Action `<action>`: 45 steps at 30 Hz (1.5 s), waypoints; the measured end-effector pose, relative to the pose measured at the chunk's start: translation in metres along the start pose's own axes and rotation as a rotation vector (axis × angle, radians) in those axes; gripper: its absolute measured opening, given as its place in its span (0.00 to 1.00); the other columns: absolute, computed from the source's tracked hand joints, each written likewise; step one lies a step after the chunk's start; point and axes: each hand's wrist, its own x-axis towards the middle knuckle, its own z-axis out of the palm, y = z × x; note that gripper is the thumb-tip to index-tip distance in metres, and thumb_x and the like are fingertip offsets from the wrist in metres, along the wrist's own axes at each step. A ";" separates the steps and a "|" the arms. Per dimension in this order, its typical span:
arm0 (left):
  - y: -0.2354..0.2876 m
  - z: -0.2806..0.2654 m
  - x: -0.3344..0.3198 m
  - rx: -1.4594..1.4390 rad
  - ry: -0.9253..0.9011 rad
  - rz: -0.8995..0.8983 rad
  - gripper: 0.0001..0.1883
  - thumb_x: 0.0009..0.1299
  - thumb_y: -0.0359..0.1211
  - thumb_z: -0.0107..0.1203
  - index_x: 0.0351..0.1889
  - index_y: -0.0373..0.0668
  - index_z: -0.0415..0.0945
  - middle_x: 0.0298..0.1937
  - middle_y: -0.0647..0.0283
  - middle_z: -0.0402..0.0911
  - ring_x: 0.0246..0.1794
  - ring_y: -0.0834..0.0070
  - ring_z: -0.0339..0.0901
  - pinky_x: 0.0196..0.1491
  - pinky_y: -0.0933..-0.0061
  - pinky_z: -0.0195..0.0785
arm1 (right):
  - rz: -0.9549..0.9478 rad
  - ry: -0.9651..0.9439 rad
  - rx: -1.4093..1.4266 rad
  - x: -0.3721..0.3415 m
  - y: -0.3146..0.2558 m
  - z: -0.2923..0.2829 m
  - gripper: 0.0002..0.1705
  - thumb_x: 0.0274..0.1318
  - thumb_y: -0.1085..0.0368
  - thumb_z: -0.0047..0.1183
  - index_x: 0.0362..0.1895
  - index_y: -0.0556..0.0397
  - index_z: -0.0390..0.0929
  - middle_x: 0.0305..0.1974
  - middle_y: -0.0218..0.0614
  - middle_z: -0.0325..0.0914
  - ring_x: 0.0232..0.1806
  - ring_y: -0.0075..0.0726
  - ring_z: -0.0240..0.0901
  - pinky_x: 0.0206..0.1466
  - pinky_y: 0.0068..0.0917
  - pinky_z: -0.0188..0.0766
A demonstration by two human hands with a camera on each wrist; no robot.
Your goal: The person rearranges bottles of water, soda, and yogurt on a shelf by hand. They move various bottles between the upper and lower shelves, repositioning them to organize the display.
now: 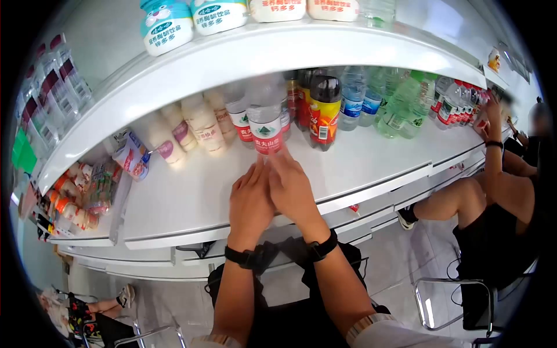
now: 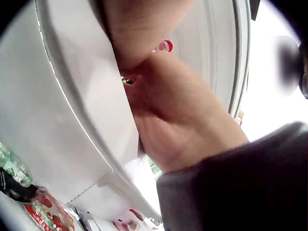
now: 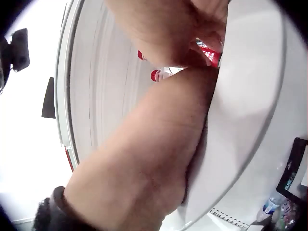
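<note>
In the head view, both hands lie side by side on a white shelf [image 1: 191,197], backs up and fingers pointing inward. My left hand [image 1: 252,200] is nearest to a clear water bottle [image 1: 267,130] with a red and white label, its fingers extended toward the base. Close beside it, my right hand [image 1: 292,188] reaches forward with straight fingers, the fingertips right at the bottle's lower label. The bottle stands upright in front of other bottles. Both thumbs are hidden. The right wrist view shows a bit of red label [image 3: 210,57] beyond the hands.
Milky drink bottles [image 1: 203,124] stand to the left, a dark cola-like bottle [image 1: 324,113] and green-tinted bottles [image 1: 400,110] to the right. An upper shelf [image 1: 278,55] overhangs them, holding blue-wrapped bottles [image 1: 167,29]. Another person [image 1: 493,203] sits at the right.
</note>
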 end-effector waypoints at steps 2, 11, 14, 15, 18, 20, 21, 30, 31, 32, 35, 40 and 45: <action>0.001 0.002 -0.002 -0.014 -0.004 0.015 0.31 0.62 0.34 0.58 0.66 0.41 0.68 0.69 0.53 0.69 0.68 0.61 0.68 0.66 0.61 0.59 | -0.003 -0.007 -0.041 -0.002 0.003 0.001 0.26 0.55 0.73 0.47 0.60 0.62 0.72 0.64 0.66 0.63 0.54 0.67 0.70 0.58 0.46 0.69; 0.002 0.003 -0.006 0.011 0.022 0.031 0.26 0.65 0.34 0.55 0.62 0.40 0.73 0.67 0.54 0.72 0.67 0.58 0.70 0.66 0.58 0.60 | 0.101 0.020 0.017 -0.002 -0.004 0.002 0.24 0.59 0.71 0.47 0.61 0.59 0.70 0.67 0.58 0.62 0.55 0.60 0.72 0.59 0.40 0.68; 0.003 0.000 -0.007 0.043 0.035 0.020 0.25 0.65 0.34 0.54 0.62 0.40 0.73 0.67 0.53 0.72 0.66 0.56 0.70 0.66 0.58 0.60 | 0.144 0.051 0.048 -0.002 -0.007 0.001 0.22 0.59 0.70 0.49 0.59 0.58 0.72 0.65 0.56 0.64 0.48 0.57 0.76 0.53 0.39 0.73; 0.002 0.001 -0.007 0.039 0.028 0.016 0.26 0.65 0.34 0.54 0.63 0.41 0.72 0.67 0.52 0.71 0.67 0.56 0.69 0.66 0.57 0.59 | 0.154 0.068 0.062 -0.001 -0.010 0.000 0.21 0.59 0.70 0.50 0.58 0.58 0.73 0.64 0.55 0.65 0.45 0.56 0.78 0.51 0.38 0.74; 0.003 0.001 -0.009 0.065 0.010 0.008 0.27 0.65 0.35 0.54 0.64 0.42 0.70 0.70 0.52 0.68 0.70 0.55 0.65 0.68 0.54 0.57 | 0.211 0.048 0.101 0.001 -0.018 -0.004 0.20 0.58 0.70 0.49 0.55 0.60 0.75 0.61 0.58 0.68 0.54 0.60 0.73 0.58 0.40 0.71; 0.003 0.002 -0.005 0.096 0.007 0.008 0.28 0.65 0.36 0.54 0.65 0.42 0.69 0.71 0.53 0.67 0.71 0.55 0.63 0.68 0.52 0.55 | 0.180 0.072 0.072 0.000 -0.014 -0.001 0.19 0.57 0.70 0.50 0.54 0.60 0.75 0.60 0.58 0.69 0.54 0.60 0.74 0.57 0.40 0.71; 0.002 0.004 -0.005 0.118 -0.007 0.010 0.29 0.65 0.36 0.55 0.66 0.43 0.69 0.71 0.53 0.66 0.72 0.54 0.62 0.69 0.51 0.54 | 0.161 0.085 0.055 -0.002 -0.013 0.001 0.19 0.57 0.70 0.51 0.54 0.60 0.76 0.60 0.58 0.69 0.53 0.59 0.74 0.57 0.40 0.72; -0.003 0.006 -0.006 0.122 -0.014 0.054 0.28 0.65 0.39 0.56 0.65 0.43 0.70 0.71 0.56 0.67 0.71 0.56 0.63 0.69 0.46 0.52 | 0.127 0.055 0.005 -0.003 -0.008 0.002 0.17 0.56 0.70 0.53 0.51 0.58 0.77 0.63 0.55 0.69 0.46 0.54 0.78 0.50 0.37 0.74; -0.002 0.006 -0.007 0.121 -0.011 0.059 0.28 0.65 0.39 0.57 0.64 0.42 0.70 0.71 0.56 0.68 0.71 0.56 0.64 0.69 0.46 0.53 | 0.127 0.049 0.010 -0.003 -0.007 0.003 0.17 0.56 0.70 0.53 0.51 0.58 0.77 0.63 0.55 0.69 0.46 0.54 0.78 0.50 0.37 0.74; -0.001 0.005 -0.008 0.124 -0.012 0.052 0.28 0.65 0.39 0.57 0.64 0.42 0.70 0.71 0.56 0.68 0.71 0.56 0.64 0.69 0.46 0.53 | 0.138 0.036 0.019 -0.001 -0.004 0.003 0.17 0.56 0.69 0.54 0.51 0.58 0.78 0.63 0.56 0.69 0.45 0.54 0.78 0.50 0.38 0.74; 0.000 0.002 -0.006 0.129 -0.025 0.072 0.29 0.64 0.39 0.57 0.64 0.41 0.70 0.71 0.57 0.68 0.70 0.57 0.65 0.68 0.46 0.54 | 0.128 0.004 -0.014 0.003 -0.002 0.002 0.17 0.56 0.68 0.55 0.50 0.58 0.78 0.62 0.57 0.69 0.44 0.54 0.78 0.50 0.38 0.74; 0.000 0.005 -0.007 0.098 -0.005 0.085 0.25 0.64 0.37 0.56 0.60 0.40 0.73 0.64 0.57 0.75 0.67 0.57 0.68 0.67 0.47 0.56 | 0.064 0.010 -0.127 0.000 -0.007 0.003 0.17 0.56 0.66 0.55 0.50 0.57 0.79 0.59 0.63 0.70 0.49 0.60 0.76 0.53 0.40 0.72; -0.003 0.005 -0.011 0.103 0.009 0.078 0.25 0.65 0.37 0.54 0.61 0.41 0.72 0.63 0.58 0.74 0.68 0.56 0.66 0.67 0.47 0.57 | 0.111 -0.032 -0.104 0.000 -0.022 -0.004 0.22 0.55 0.65 0.56 0.55 0.55 0.79 0.60 0.67 0.68 0.54 0.63 0.74 0.56 0.39 0.72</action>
